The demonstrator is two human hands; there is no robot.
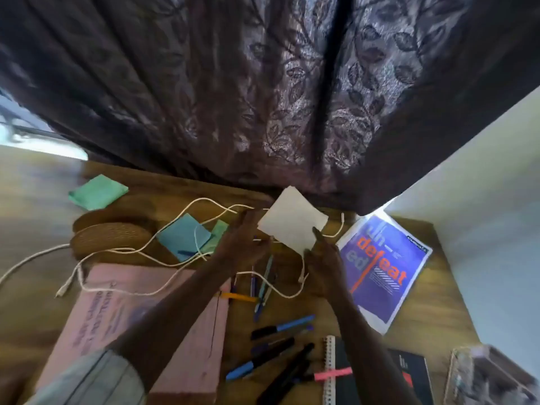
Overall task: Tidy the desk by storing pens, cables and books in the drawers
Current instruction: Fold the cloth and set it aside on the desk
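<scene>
Pinching a pale square of paper [292, 219] at its near corner w/ right hand [324, 263], fingers closed on it; left hand [244, 239] raised beside the sheet's left edge, fingers half open, touching or just short of it — can't tell thru the blur. Sheet held up off the desk [35, 217], tilted, in front of the dark curtain [233, 83]. Best to steady both edges, keep it flat, set it aside w/o dragging the white cable [163, 255] looping right under the hands. Pens and markers [277, 328] scattered below, nearer the body, nothing stored yet by the look of it. Purple booklet [382, 273] to the right, pink book [117, 311] left, spiral notebook [336, 372] near edge. No drawer in view.
</scene>
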